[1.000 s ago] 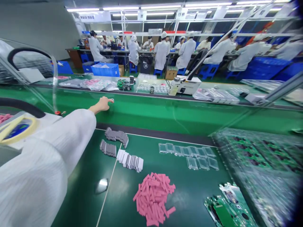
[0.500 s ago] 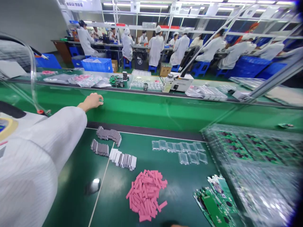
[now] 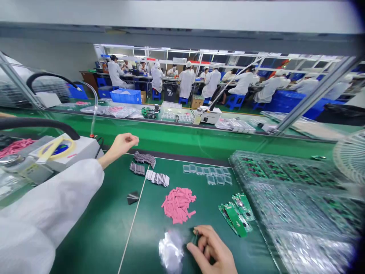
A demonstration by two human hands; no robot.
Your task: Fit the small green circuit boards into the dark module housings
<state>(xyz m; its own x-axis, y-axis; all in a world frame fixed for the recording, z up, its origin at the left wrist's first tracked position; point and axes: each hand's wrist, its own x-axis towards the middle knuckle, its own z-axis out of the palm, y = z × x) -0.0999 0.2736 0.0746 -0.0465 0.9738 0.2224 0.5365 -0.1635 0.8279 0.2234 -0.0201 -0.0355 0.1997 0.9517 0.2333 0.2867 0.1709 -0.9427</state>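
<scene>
My left hand (image 3: 122,147) is stretched out above the table's far edge, its fingers pinched on a small clear piece (image 3: 137,142). Below and right of it lie rows of grey and white foam-like pads (image 3: 157,177). My right hand (image 3: 214,249) is low in front, thumb and forefinger closed on a thin, dark green piece (image 3: 195,238) whose kind is unclear. Just beyond that hand is a pile of pink strips (image 3: 179,204). Loose green circuit boards (image 3: 237,216) lie to its right. Small clear square covers (image 3: 207,171) sit in two rows farther back.
Clear trays with circuit boards (image 3: 288,194) fill the right side, beside a fan (image 3: 352,158). A white machine (image 3: 61,152) stands at left. A dark flat piece (image 3: 132,197) lies near the white line. Bagged parts (image 3: 122,111) rest on the raised ledge; people (image 3: 186,82) work beyond.
The view has shifted, showing an overhead shelf and more of both sides. My right hand has come into view almost whole. My left hand remains outstretched and now appears nearer the pads.
</scene>
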